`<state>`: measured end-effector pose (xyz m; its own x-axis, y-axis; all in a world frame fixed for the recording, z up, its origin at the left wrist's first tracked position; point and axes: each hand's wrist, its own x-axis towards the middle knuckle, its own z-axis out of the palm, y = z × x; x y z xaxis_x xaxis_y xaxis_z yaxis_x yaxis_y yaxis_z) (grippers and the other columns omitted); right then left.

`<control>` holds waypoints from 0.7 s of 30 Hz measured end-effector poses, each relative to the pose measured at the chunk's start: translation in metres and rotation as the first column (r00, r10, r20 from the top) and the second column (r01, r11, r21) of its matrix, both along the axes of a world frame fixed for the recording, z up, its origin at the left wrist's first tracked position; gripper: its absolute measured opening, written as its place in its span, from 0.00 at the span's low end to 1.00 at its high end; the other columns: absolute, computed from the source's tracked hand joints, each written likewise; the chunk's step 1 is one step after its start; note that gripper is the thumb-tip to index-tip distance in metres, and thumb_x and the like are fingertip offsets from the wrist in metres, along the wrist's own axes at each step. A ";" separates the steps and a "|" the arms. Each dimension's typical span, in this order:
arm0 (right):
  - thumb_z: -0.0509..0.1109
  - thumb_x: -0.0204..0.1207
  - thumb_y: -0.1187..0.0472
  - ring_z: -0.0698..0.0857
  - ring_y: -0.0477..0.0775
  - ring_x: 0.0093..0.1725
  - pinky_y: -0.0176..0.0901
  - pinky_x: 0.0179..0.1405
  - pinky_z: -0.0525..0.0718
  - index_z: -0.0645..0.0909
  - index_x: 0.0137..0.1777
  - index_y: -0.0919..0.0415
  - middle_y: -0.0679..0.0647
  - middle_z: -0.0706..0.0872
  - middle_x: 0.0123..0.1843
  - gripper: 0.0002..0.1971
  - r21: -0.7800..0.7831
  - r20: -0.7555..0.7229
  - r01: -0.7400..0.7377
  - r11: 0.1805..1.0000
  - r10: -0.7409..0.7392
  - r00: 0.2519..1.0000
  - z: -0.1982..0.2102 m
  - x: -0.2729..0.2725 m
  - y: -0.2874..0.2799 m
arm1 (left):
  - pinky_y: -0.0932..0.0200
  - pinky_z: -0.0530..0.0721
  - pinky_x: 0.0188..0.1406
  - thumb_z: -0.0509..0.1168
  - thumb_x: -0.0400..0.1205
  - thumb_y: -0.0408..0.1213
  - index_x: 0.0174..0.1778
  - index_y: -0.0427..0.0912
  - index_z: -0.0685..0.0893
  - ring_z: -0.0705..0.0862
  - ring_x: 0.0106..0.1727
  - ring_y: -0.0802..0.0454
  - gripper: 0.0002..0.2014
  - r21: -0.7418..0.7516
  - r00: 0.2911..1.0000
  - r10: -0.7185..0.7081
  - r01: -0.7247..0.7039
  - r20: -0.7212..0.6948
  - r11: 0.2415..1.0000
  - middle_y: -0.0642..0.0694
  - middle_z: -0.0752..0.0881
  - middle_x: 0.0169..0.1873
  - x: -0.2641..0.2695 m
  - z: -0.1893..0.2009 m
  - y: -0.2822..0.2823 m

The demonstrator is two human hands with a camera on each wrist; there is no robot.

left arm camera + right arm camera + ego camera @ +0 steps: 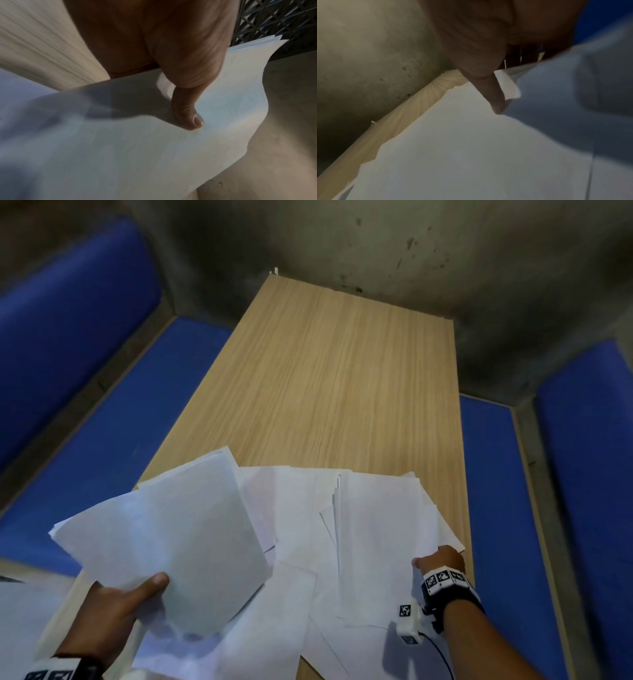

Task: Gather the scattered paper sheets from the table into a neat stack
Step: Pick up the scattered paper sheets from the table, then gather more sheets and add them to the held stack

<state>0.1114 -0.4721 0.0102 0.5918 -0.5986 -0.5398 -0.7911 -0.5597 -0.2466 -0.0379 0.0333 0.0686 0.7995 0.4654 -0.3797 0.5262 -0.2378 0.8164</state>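
Left hand [113,607] is gripping a lifted paper bundle [171,539], thumb on top. Right hand [442,561] is pinching the edge of overlapping sheets [376,542] lying spread over the worktop [335,378] near end.

My arms are bare. I wear a black band [445,590] with black-and-white square tags on my right wrist, with a thin black wire [442,655].
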 end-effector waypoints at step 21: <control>0.88 0.51 0.49 0.93 0.61 0.50 0.57 0.52 0.90 0.91 0.51 0.61 0.59 0.94 0.50 0.27 0.700 0.469 -0.378 0.606 0.008 0.883 0.119 -0.069 0.032 | 0.47 0.85 0.57 0.76 0.75 0.35 0.65 0.33 0.85 0.89 0.59 0.40 0.22 -0.473 0.973 0.170 -0.077 0.158 0.878 0.39 0.92 0.57 0.059 0.037 -0.071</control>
<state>0.0425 -0.4398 0.1289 0.8990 0.0715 -0.4321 -0.4186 -0.1496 -0.8958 0.0208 -0.0377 0.1053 0.8252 0.3742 -0.4230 0.3513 0.2464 0.9033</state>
